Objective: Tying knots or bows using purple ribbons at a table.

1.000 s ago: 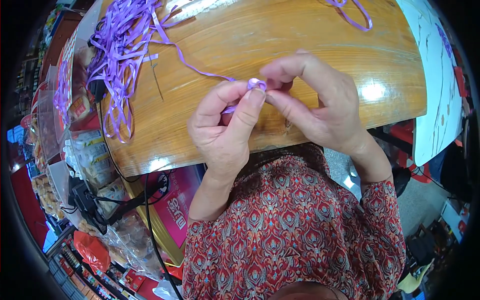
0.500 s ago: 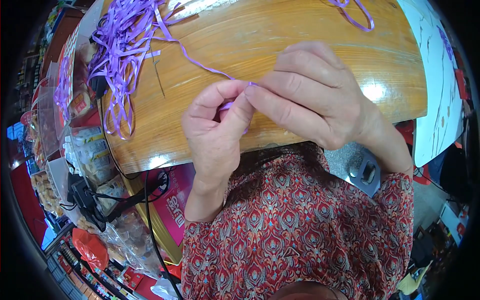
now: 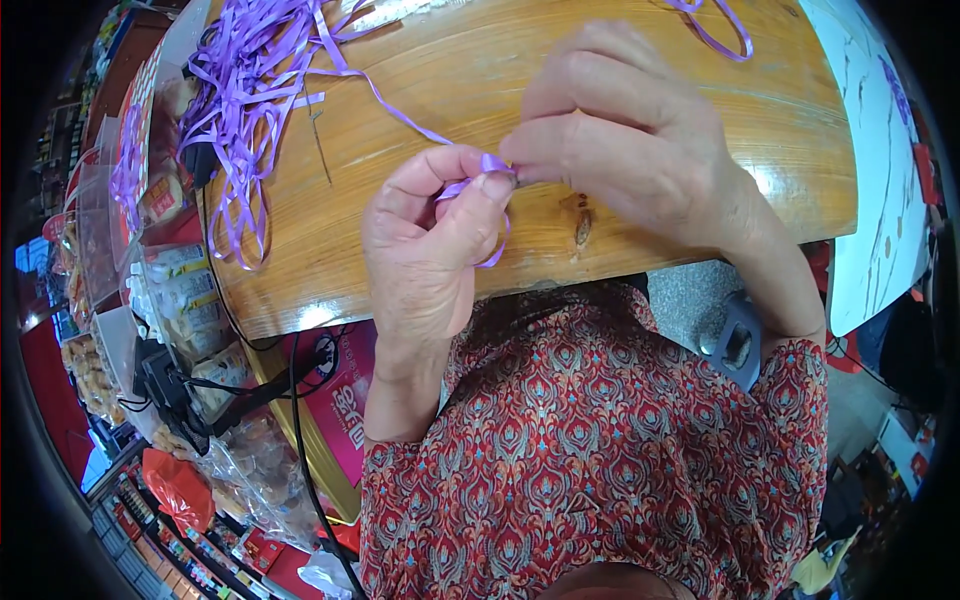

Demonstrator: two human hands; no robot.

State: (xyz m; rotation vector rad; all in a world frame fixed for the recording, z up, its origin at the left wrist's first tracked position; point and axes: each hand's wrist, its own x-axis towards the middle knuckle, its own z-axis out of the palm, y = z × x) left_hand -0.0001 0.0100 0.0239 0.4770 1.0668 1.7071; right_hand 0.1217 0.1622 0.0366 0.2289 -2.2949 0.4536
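My left hand is closed, its thumb and forefinger pinching a narrow purple ribbon. Part of the ribbon folds over at the fingertips, and a loose loop hangs below the thumb. One length runs from this hand back to a large tangled heap of purple ribbon at the far left of the table. My right hand is just to the right, slightly blurred, fingers bent and fingertips closed at the ribbon's fold. What lies between those fingertips is mostly hidden.
A thin dark metal hook-like tool lies on the wooden table beside the heap. Another ribbon loop lies at the far right. Packaged goods and black cables are at the left; a white marbled surface is at the right.
My right hand has lifted its upper fingers and shifted slightly up. More of the ribbon now shows at my left fingertips, with a loop hanging below the thumb.
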